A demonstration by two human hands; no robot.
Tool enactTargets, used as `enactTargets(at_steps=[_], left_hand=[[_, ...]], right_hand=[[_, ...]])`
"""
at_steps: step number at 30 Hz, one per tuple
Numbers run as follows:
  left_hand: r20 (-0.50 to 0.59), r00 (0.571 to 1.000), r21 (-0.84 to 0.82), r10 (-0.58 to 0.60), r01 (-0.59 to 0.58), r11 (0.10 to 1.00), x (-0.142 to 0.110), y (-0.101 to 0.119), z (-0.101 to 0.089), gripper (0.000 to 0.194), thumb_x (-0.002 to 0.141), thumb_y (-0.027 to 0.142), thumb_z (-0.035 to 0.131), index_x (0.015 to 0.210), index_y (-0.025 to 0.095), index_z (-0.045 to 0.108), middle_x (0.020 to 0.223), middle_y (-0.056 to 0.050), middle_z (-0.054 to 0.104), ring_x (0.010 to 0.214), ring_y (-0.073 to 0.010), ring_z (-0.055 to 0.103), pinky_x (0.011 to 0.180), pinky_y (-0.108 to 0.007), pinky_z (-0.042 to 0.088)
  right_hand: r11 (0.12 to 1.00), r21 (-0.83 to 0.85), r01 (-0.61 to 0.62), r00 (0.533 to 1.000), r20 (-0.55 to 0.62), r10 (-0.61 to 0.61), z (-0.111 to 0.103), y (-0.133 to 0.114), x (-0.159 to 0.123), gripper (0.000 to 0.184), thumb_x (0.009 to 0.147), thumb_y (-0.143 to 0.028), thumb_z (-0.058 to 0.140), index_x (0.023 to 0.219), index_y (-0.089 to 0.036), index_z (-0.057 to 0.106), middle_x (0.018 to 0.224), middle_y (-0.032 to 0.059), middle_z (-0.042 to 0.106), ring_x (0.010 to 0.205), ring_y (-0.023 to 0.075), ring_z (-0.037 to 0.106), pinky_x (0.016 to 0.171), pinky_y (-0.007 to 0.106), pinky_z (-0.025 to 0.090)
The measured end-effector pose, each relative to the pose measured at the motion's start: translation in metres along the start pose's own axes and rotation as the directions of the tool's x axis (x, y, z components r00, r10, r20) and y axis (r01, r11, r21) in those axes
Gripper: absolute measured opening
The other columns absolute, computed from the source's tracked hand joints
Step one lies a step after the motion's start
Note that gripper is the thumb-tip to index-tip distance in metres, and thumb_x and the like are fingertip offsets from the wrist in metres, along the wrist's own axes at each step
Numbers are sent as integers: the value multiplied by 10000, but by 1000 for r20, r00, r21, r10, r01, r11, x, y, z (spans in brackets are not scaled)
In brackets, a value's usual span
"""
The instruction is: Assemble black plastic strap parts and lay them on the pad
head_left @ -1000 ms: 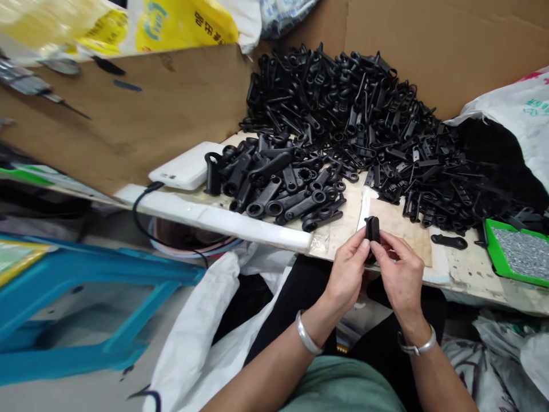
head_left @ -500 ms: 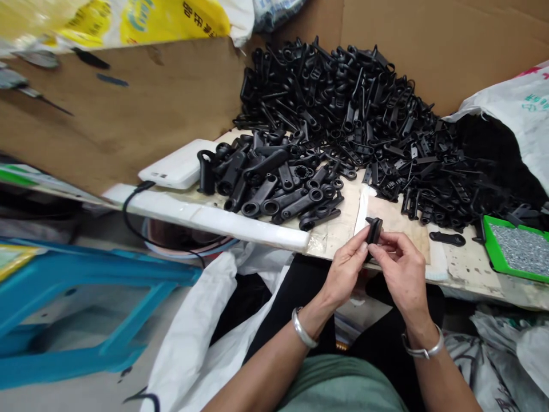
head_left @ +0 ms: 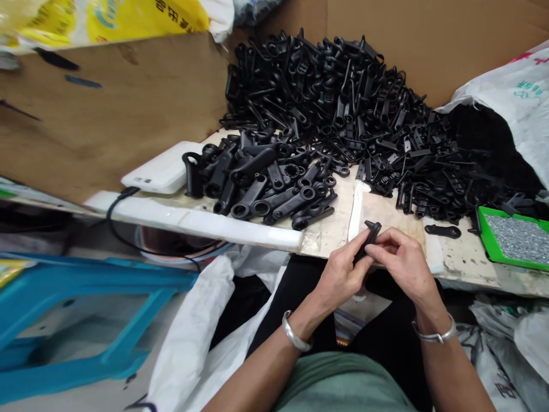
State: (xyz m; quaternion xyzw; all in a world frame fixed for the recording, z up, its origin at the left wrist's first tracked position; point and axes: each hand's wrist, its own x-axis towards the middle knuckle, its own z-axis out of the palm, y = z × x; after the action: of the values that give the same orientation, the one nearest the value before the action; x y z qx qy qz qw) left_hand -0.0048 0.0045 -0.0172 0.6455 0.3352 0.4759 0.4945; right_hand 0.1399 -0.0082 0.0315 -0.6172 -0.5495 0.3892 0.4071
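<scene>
Above the table's front edge, my left hand (head_left: 345, 269) grips a slim black plastic part (head_left: 372, 233) between thumb and fingers. The part is tilted, and a short peg sticks out of its upper end. My right hand (head_left: 401, 257) is closed at the part's near side, with its thumb against it. The right fingertips are partly hidden, so a small item between them cannot be ruled out. A flat black link-shaped piece (head_left: 442, 230) lies on the table to the right of my hands. Ahead to the left rests a group of larger black arm-shaped parts (head_left: 274, 197).
A big heap of black plastic parts (head_left: 326, 86) stands against the cardboard wall (head_left: 398, 34). At right is a green tray (head_left: 484, 234) of small silvery pieces. A white power bank (head_left: 160, 169) with a black cable sits at left, above a blue stool (head_left: 98, 286).
The black part has tilted over to the right in my left hand and sits slightly lower. My right hand has shifted a little to the right. The whole view has moved slightly.
</scene>
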Motion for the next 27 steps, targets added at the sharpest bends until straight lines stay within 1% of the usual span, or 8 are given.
enactTargets(at_steps=[5, 7, 10, 14, 18, 22, 25, 27], left_hand=[[73, 997, 77, 0, -6, 997, 0, 16, -3, 414, 901, 151, 460, 1302, 173, 561, 1009, -73, 727, 817, -171, 687, 789, -292, 551], [148, 988, 34, -31, 26, 999, -1, 22, -4, 384, 906, 167, 456, 1271, 165, 577, 828, -37, 704, 676, -138, 647, 685, -256, 537], [215, 975, -6, -63, 66, 998, -1, 25, -5, 353, 897, 178, 460, 1215, 149, 609, 700, -9, 640, 612, -124, 606, 631, -241, 518], [247, 955, -18, -168, 177, 984, 1, 22, -6, 394, 877, 190, 470, 1246, 139, 597, 643, 8, 603, 543, -114, 565, 551, -219, 485], [139, 974, 34, -176, 173, 984, 1, 20, -7, 349, 883, 234, 488, 1184, 158, 648, 628, 8, 621, 537, -124, 564, 554, -224, 474], [-59, 997, 225, -41, 53, 973, -3, 18, -8, 221, 851, 254, 585, 1008, 232, 739, 747, -26, 723, 600, -173, 631, 627, -261, 489], [-188, 969, 446, 158, -59, 893, -5, 16, -24, 166, 818, 273, 659, 950, 256, 758, 826, -40, 753, 678, -207, 672, 687, -280, 488], [-273, 915, 626, 298, -66, 777, -1, 18, -48, 196, 822, 302, 672, 992, 247, 751, 811, -45, 751, 669, -208, 662, 693, -294, 474]], right_hand=[[991, 131, 24, 999, -23, -22, -13, 4, 3, 377, 736, -387, 759, 1059, -210, 678, 984, 50, 712, 856, 181, 663, 802, 319, 542], [957, 288, -18, 996, 85, -7, -13, 5, 2, 466, 747, -408, 757, 1168, -243, 642, 996, 37, 709, 762, 150, 657, 709, 296, 555], [877, 469, -101, 980, 198, 7, -4, 8, -1, 364, 773, -489, 718, 1027, -232, 678, 825, 14, 696, 542, 116, 589, 495, 258, 508], [866, 497, -59, 998, 42, 45, 11, 19, -3, 298, 756, -477, 740, 866, -206, 684, 709, -16, 636, 511, 100, 564, 471, 227, 490], [932, 363, 13, 999, -49, 5, 22, 20, -5, 286, 814, -463, 677, 946, -210, 689, 697, -20, 647, 539, 106, 573, 514, 224, 504], [995, 29, 98, 994, -61, -96, 25, 13, -7, 313, 865, -427, 610, 1096, -229, 685, 698, -25, 678, 603, 137, 623, 606, 253, 535], [940, -262, 218, 955, -141, -261, 2, 21, -7, 282, 902, -375, 561, 1110, -244, 700, 973, 21, 741, 855, 187, 687, 844, 327, 549], [845, -497, 195, 887, -278, -368, -30, 34, -7, 291, 930, -344, 508, 1101, -221, 709, 1098, 63, 725, 988, 226, 668, 951, 389, 510]])
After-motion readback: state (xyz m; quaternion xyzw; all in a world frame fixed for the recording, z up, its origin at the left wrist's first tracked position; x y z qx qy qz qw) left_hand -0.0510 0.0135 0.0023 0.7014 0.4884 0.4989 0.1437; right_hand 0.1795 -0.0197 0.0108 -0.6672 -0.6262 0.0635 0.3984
